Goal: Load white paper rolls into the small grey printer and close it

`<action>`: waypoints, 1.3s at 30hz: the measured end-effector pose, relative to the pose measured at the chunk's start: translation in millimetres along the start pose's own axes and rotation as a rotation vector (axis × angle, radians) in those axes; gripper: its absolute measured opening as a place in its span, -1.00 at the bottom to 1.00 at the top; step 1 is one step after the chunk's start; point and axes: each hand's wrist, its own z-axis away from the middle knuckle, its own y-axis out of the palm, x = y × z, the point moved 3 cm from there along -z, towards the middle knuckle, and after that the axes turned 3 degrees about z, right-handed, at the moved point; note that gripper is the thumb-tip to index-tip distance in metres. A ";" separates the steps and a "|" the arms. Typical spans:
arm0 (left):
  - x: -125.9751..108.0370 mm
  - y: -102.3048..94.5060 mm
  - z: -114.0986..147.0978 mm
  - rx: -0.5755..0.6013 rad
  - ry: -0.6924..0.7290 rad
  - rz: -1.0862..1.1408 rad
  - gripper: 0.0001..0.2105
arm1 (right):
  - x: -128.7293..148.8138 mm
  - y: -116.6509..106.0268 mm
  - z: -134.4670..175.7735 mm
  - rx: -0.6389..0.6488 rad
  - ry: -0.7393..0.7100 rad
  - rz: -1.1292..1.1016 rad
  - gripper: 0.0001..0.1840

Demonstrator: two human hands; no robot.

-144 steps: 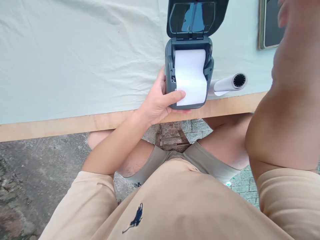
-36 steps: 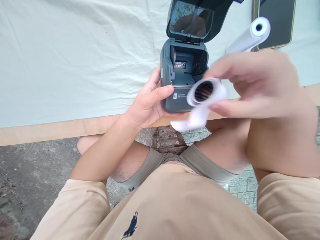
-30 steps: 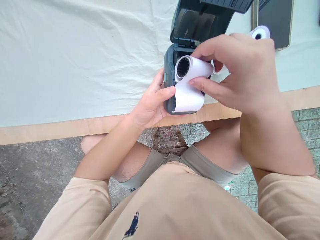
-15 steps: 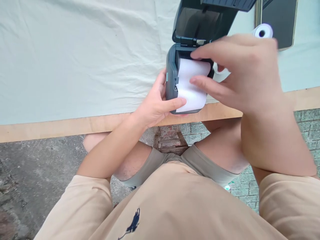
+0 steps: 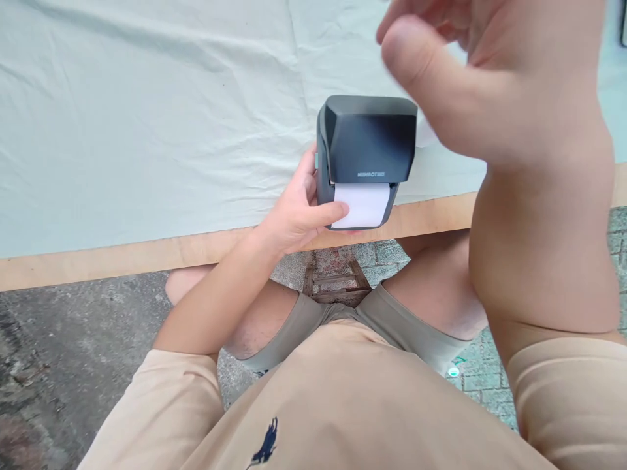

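A dark label printer (image 5: 369,143) sits at the near edge of the table, its lid lowered over the paper bay. From under the lid's front edge comes a strip of white paper (image 5: 367,202). My left hand (image 5: 306,205) grips the printer's left side, with the thumb pressing on the paper and the fingers behind the body. Up and to the right, apart from the printer, my right hand (image 5: 470,78) is raised close to the camera. Its fingers are apart and partly blurred, with nothing seen in them.
A pale cloth (image 5: 147,130) with creases covers the table, leaving a bare wooden edge (image 5: 117,258) along the front. At the far upper right, the corner of a dark object (image 5: 624,23) shows. Below the table are my legs and a wooden stool frame (image 5: 337,281).
The printer's lid has swung down over the paper roll. My right hand has moved from the paper up and toward the camera. My left hand keeps its hold.
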 end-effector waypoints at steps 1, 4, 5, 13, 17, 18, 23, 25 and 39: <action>-1.1 -0.5 0.5 0.012 0.007 -0.008 -0.21 | 2.6 -1.6 0.6 -0.029 -0.043 0.044 -0.33; -5.7 1.8 -0.1 0.027 0.010 0.002 -0.22 | 3.4 1.3 0.3 0.060 -0.128 0.109 -0.31; -7.0 3.7 -1.1 0.032 -0.005 0.026 -0.26 | 2.2 3.9 -0.3 0.111 -0.121 0.115 -0.27; -8.8 10.6 -9.7 0.027 -0.078 0.166 -0.53 | 6.3 15.9 1.6 0.079 -0.031 0.165 -0.26; -6.5 5.9 -10.8 0.026 -0.098 0.117 -0.42 | 5.8 15.0 3.3 0.048 -0.036 0.167 -0.24; -6.6 5.0 -11.1 0.026 -0.093 0.121 -0.41 | 5.4 14.1 3.4 0.046 -0.053 0.165 -0.25; -10.0 6.6 -11.0 0.048 -0.071 0.195 -0.55 | 2.2 8.8 5.3 0.048 -0.143 0.139 -0.37; -11.4 8.8 -10.9 0.067 -0.081 0.225 -0.59 | 0.2 7.7 6.5 0.064 -0.144 0.131 -0.40; -14.6 10.6 -10.5 0.044 -0.059 0.204 -0.57 | -13.4 7.2 11.4 0.075 -0.102 0.167 -0.12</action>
